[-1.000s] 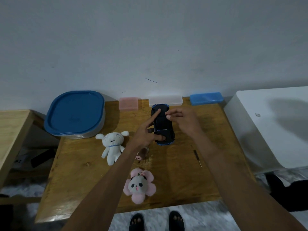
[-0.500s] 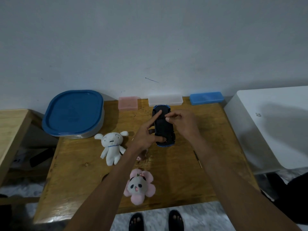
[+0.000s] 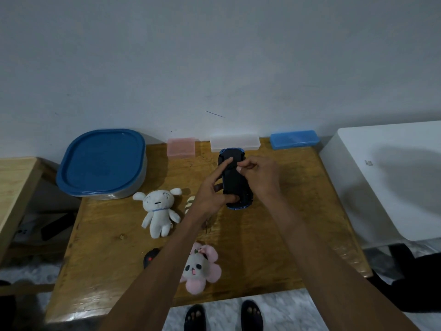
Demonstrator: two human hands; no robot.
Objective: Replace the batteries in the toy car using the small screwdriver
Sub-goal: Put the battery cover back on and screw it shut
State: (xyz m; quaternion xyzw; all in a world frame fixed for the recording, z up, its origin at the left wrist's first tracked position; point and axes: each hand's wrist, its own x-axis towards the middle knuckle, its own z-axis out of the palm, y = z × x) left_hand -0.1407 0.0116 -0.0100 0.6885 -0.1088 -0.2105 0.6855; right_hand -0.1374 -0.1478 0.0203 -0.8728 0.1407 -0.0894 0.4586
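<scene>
The toy car lies upside down on the wooden table, its dark underside up and blue trim showing at both ends. My left hand grips the car's near end with the thumb, and its index finger stretches out onto the underside. My right hand hovers over the car's right side, with thumb and fingertips pinched together on a part of the underside. What exactly they pinch is too small to tell. The small screwdriver is hidden behind my right forearm.
A blue-lidded container stands at the back left. Pink, clear and blue boxes line the wall. A white plush, a pink panda plush and a black remote lie near. A white appliance stands right.
My right fingers went from lying straight over the car to pinching at its underside. The left hand kept its hold. The screwdriver beside my right forearm has gone out of sight.
</scene>
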